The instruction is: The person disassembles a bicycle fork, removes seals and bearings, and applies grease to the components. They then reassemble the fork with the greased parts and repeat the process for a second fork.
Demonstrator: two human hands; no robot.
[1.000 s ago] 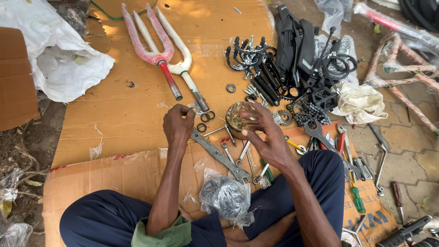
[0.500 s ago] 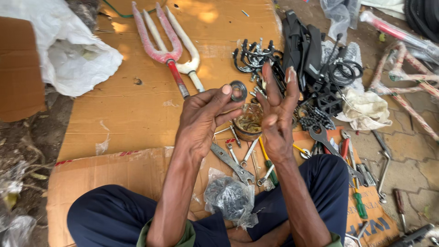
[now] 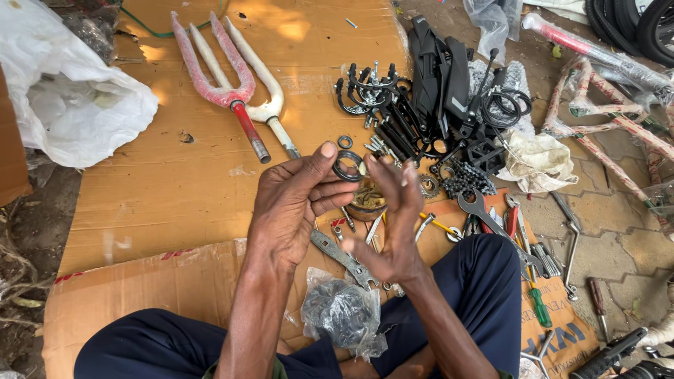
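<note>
We see the left hand [image 3: 295, 203] raised over the cardboard sheet [image 3: 161, 203], its thumb and fingers [image 3: 330, 188] pinched on a dark metal ring [image 3: 348, 167]. The right hand [image 3: 390, 224] stands just beside the ring, fingers spread open and holding nothing, their tips near its rim. Directly below the ring sits a small round bowl of parts [image 3: 366, 203]. Beyond the ring lie a red fork [image 3: 217, 77] and a white fork [image 3: 263, 91]; a wrench [image 3: 340, 256] lies nearer the person than the ring, beside a crumpled plastic bag [image 3: 340, 316].
</note>
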